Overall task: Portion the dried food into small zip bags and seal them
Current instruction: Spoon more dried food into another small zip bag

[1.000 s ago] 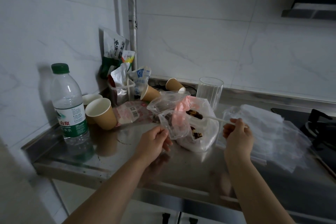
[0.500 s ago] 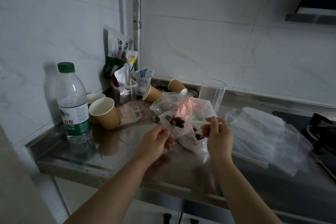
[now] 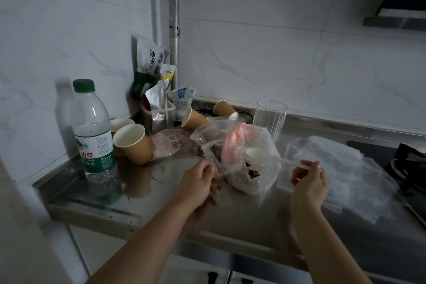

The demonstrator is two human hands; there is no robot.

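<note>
A large clear bag (image 3: 260,182) with pink print lies on the steel counter and holds dark dried food (image 3: 252,172). In front of it my left hand (image 3: 198,180) pinches the edge of a small clear zip bag (image 3: 211,150), keeping its mouth up; dark pieces show inside it. My right hand (image 3: 307,176) pinches the handle of a white plastic spoon (image 3: 255,153), whose empty bowl hovers over the large bag's mouth. A stack of empty zip bags (image 3: 345,168) lies to the right of my right hand.
A water bottle (image 3: 93,129) stands at the left, with paper cups (image 3: 132,143) beside it and two more tipped over behind. Snack packets (image 3: 159,104) fill the corner. A clear glass (image 3: 270,117) stands behind the bags. A stove burner (image 3: 410,163) sits at the right edge.
The spoon carried dark food to the small bag half a second ago; now it is empty and has swung back right over the large bag. My left hand keeps its hold.
</note>
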